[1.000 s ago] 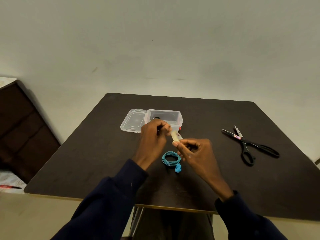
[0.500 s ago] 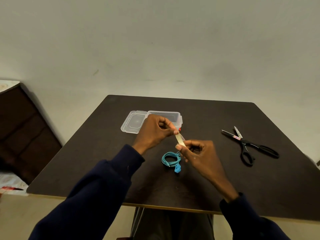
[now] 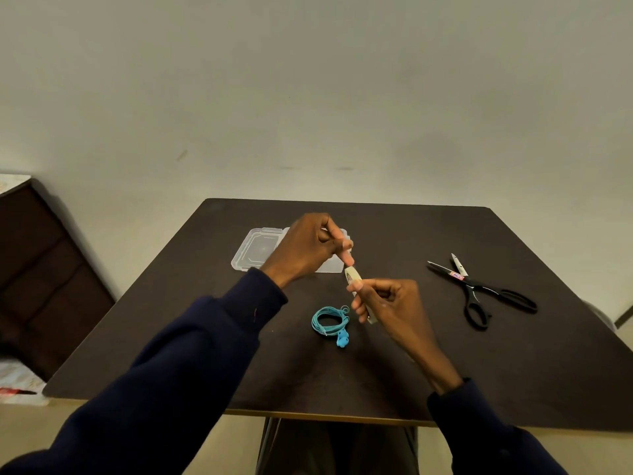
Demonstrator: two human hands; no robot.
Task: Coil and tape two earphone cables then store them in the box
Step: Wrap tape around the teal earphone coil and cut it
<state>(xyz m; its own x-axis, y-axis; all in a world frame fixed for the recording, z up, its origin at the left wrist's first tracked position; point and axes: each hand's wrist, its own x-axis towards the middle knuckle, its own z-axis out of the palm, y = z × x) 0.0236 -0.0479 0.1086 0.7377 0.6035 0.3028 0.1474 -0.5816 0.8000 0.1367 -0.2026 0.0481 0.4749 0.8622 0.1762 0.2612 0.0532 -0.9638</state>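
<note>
Both arms, in dark sleeves (image 3: 178,365), are reaching forward, the left hand (image 3: 308,248) hovering higher and farther out than the right hand (image 3: 390,303). The right hand is curling its fingers round a tape roll (image 3: 352,277), thumb lying on its upper rim. The left thumb and forefinger are pinching at the roll's top edge, seemingly on the loose end.

I get dim, yellowish light; the wide lens bows the table (image 3: 445,371) edges, and the left hand (image 3: 308,248) looks slightly blurred.

The right hand (image 3: 387,303) grips a tape roll (image 3: 352,274), the left hand (image 3: 308,245) seemingly pinching its end.
</note>
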